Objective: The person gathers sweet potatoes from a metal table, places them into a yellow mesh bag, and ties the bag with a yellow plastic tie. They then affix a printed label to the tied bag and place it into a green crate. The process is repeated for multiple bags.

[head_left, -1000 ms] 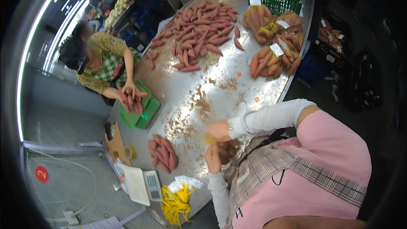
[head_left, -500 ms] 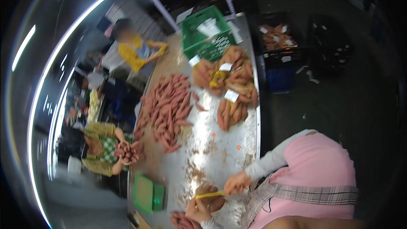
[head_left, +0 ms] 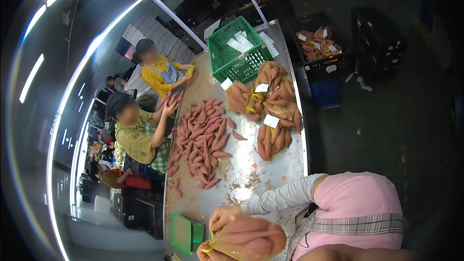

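Note:
A yellow net bag filled with sweet potatoes (head_left: 253,237) lies at the lower edge of the view, in front of my body. My left hand (head_left: 209,253), partly cut off by the frame, grips the gathered neck of the bag, where a yellow tie (head_left: 211,238) loops around. My right hand (head_left: 224,216), in a grey sleeve, pinches the upper end of that tie just above the left hand. Loose sweet potatoes (head_left: 200,147) are heaped along the far side of the metal table (head_left: 241,179).
Filled net bags (head_left: 263,99) with white tags and a green crate (head_left: 237,50) of paper slips stand farther up. A green scale-like box (head_left: 181,233) is near my hands. Across the table are two co-workers, one holding sweet potatoes (head_left: 169,101). Black crates (head_left: 377,38) stand right.
My right hand has moved left beside my left hand, and the stretched yellow strip is now looped at the bag's neck. The co-worker with sweet potatoes has moved farther up the table.

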### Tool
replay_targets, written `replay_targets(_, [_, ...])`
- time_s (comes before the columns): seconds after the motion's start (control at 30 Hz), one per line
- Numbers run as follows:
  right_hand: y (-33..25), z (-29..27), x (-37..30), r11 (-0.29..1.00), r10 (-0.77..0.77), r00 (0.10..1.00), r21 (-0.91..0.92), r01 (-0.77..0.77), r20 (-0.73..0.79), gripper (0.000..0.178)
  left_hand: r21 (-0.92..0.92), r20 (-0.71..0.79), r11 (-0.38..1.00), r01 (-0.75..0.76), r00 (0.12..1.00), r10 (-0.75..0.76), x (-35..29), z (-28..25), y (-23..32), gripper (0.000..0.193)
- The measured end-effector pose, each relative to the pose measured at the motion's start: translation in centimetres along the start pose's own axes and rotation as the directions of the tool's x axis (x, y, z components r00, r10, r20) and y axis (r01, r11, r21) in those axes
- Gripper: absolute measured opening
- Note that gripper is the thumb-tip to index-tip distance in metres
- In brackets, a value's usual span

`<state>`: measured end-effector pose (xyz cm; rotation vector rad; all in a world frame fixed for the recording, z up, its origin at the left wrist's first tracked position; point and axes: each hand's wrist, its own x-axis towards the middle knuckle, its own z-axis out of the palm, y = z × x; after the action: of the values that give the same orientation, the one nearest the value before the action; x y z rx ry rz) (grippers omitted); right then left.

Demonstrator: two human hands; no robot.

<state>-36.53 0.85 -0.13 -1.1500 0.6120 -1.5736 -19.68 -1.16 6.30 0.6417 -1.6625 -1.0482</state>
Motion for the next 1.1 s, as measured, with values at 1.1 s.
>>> replay_targets(1.1, [9.0, 0.3, -11.3, 0.854, 0.421, 0.871, -0.212, -0.474, -0.252, 0.049, -0.532, 0.323, 0.399, 0.747, 0.614, -0.720, -15.3, -0.8, -13.6, 0.015])
